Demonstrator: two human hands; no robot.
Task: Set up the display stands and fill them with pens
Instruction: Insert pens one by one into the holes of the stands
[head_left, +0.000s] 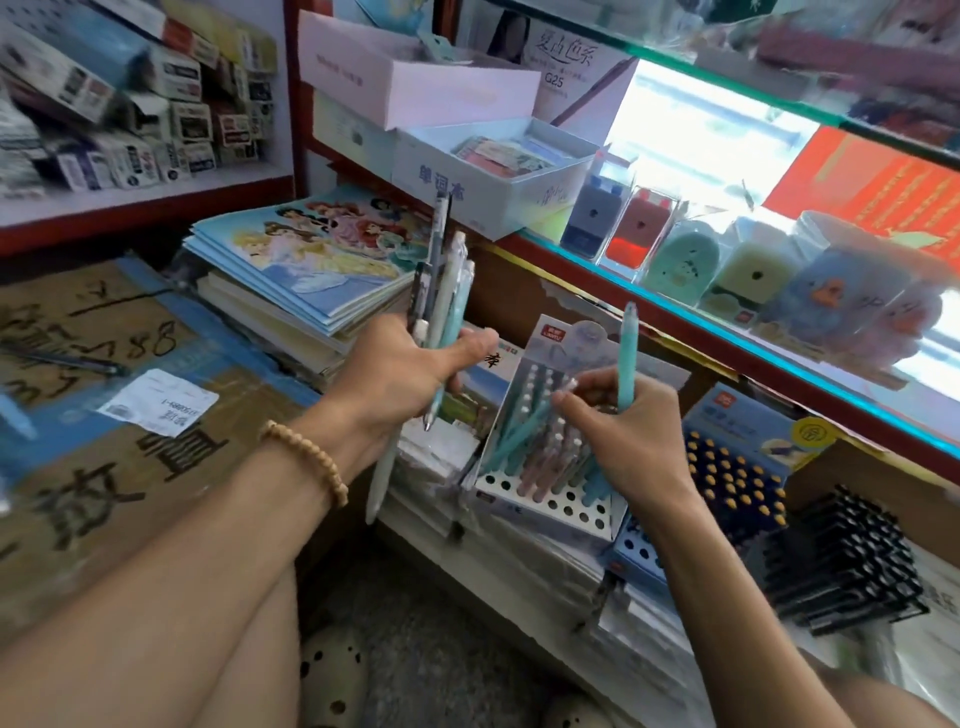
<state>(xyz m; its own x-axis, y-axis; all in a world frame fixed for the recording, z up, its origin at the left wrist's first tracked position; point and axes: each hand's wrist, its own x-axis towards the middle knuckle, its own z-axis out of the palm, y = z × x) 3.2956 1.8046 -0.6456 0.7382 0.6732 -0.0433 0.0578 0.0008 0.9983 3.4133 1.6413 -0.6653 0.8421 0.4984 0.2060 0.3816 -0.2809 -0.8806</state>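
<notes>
Stack of princess-cover notebooks (317, 260) left of centre, flattened cardboard box (104, 374) with shipping label (158, 400) beside it, row of pencil sharpeners (727, 254) on glass shelf (779, 358), small boxes (130, 104) stacked upper left

Only one view, taken from the head, looking forward and steeply down. Very close to both forearms, with the left hand (410, 364) and right hand (618, 421) near the middle of the frame. Wide-angle (straight edges bend near the borders). Display stand (545, 499) just below centre, floor at the bottom edge, glass counter (779, 332) running up the right.
</notes>
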